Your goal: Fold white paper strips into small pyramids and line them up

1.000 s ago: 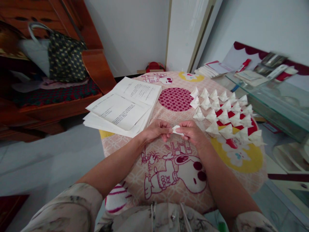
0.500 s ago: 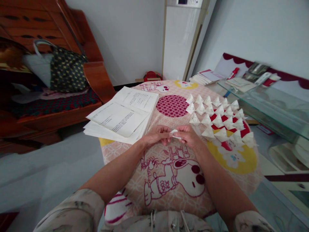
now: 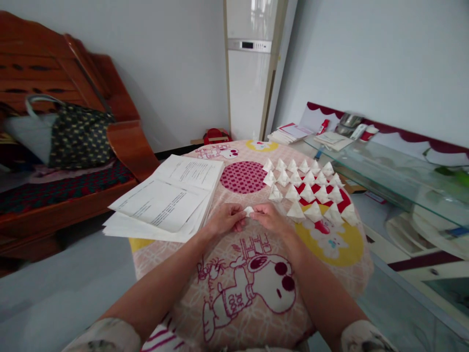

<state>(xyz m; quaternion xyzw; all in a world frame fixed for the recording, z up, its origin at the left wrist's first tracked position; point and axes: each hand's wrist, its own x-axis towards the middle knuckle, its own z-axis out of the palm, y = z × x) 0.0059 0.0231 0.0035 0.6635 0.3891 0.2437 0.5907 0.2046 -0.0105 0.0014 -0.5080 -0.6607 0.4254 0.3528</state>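
Observation:
Between my two hands, over the middle of the round table, is a small folded piece of white paper (image 3: 248, 211). My left hand (image 3: 227, 218) pinches its left end, fingers curled. The fingers of my right hand (image 3: 267, 216) are closed on its right end. Much of the paper is hidden by the fingertips. To the right of my hands stand rows of pointed folded-paper pieces (image 3: 314, 213). An open stack of printed sheets (image 3: 150, 200) lies to the left of my left hand.
A patterned cloth (image 3: 234, 254) with cartoon figures covers the table. At right is a glass-topped cabinet (image 3: 388, 181) bearing papers, a red bottle (image 3: 323, 127) and metal bowls (image 3: 350, 123). A wooden bench (image 3: 126, 146) with a dotted bag (image 3: 78, 137) stands at left.
My view has tilted up and turned slightly right, so the scene sits lower and further left. Both hands still hold the small paper, which now shows less between the fingers.

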